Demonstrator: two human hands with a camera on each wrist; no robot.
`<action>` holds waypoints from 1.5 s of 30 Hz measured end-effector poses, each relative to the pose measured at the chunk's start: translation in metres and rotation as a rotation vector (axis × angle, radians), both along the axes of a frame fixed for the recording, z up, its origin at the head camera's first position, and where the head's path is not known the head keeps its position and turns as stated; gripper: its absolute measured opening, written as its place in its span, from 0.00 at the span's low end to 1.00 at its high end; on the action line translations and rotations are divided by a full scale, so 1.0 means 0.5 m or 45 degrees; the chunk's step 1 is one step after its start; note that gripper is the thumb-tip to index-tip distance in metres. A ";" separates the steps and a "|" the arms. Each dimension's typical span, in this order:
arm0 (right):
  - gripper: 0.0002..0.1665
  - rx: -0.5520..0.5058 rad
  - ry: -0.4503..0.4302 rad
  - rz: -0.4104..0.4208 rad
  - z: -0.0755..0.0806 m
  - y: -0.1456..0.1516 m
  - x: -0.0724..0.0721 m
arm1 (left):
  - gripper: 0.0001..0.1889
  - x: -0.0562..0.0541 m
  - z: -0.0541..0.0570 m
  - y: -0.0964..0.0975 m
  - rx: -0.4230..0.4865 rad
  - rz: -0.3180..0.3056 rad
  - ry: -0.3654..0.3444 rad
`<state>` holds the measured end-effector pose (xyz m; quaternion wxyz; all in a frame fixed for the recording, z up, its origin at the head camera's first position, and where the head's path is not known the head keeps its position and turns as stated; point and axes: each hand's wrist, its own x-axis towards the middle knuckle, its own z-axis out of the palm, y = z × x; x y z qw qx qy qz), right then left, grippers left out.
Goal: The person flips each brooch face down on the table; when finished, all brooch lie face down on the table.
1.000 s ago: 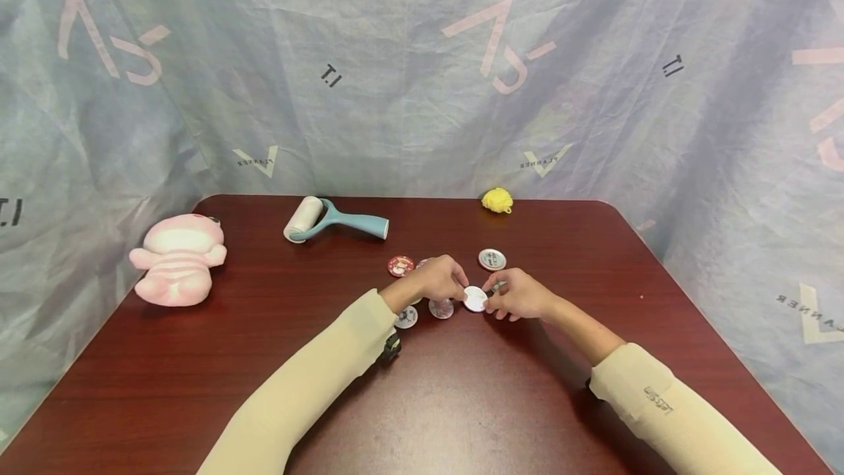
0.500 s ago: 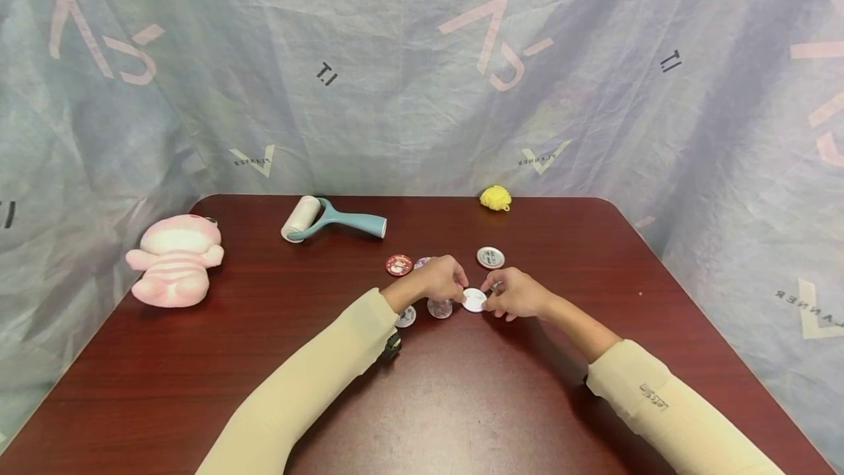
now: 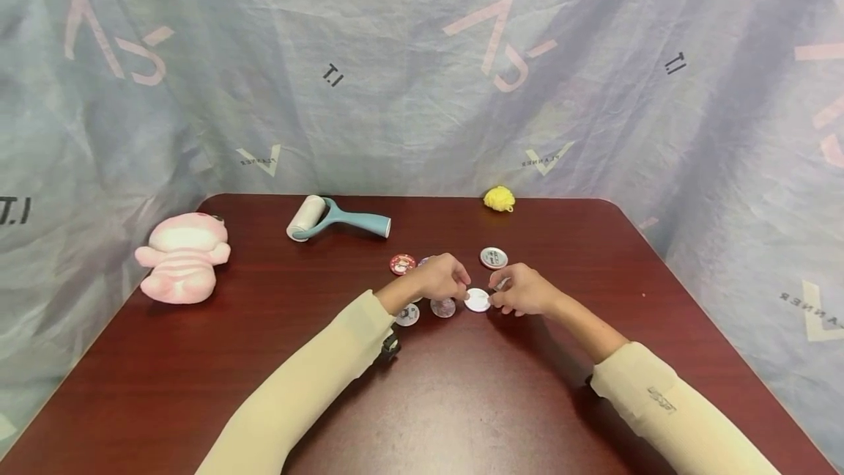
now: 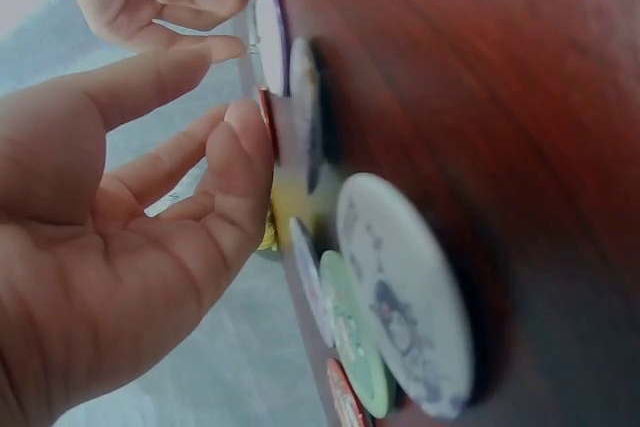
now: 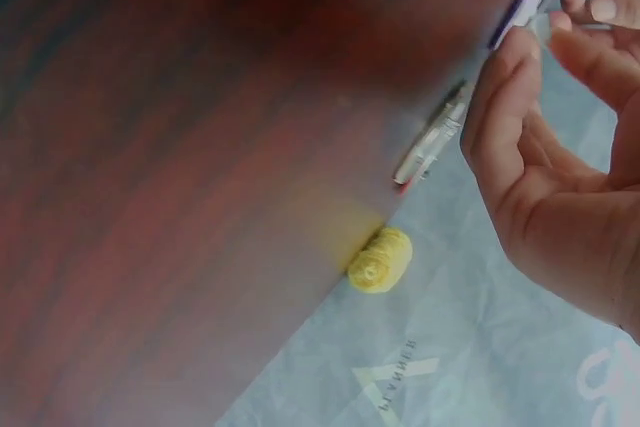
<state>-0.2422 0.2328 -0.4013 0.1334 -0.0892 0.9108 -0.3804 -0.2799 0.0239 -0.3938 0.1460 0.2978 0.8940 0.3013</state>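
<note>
A white round button badge [image 3: 478,300] lies on the table between my hands; its purple rim shows in the wrist views. My left hand [image 3: 440,277] is at its left edge, thumb and fingers apart in the left wrist view. Opposite, my right hand [image 3: 525,290] has loosely bent fingertips close to the right edge. Near the left hand lie a pinkish-grey badge [image 3: 443,307], a white badge with dark print [image 3: 407,314] and a red badge [image 3: 402,264]. The left wrist view also shows a green badge [image 4: 355,337]. Behind the right hand is a silver-rimmed badge [image 3: 494,258].
A pink striped plush toy [image 3: 183,259] lies at the table's left edge. Toward the back are a blue-handled lint roller [image 3: 356,221] and a yellow mesh puff [image 3: 499,199]. Grey printed cloth [image 3: 409,94] hangs behind the brown table [image 3: 422,416].
My right thumb and fingers have drawn slightly away to the right from the white badge. The left hand keeps nearly the same place, and the badge stays between the hands.
</note>
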 end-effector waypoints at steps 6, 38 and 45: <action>0.15 -0.032 0.077 -0.019 0.022 -0.009 0.009 | 0.16 0.009 0.016 -0.028 0.120 -0.008 -0.051; 0.14 -0.035 0.189 0.141 0.011 -0.119 0.025 | 0.23 0.063 0.004 -0.136 0.234 0.078 -0.199; 0.14 0.096 0.248 0.187 0.012 -0.123 0.018 | 0.22 0.064 0.003 -0.132 0.238 0.069 -0.261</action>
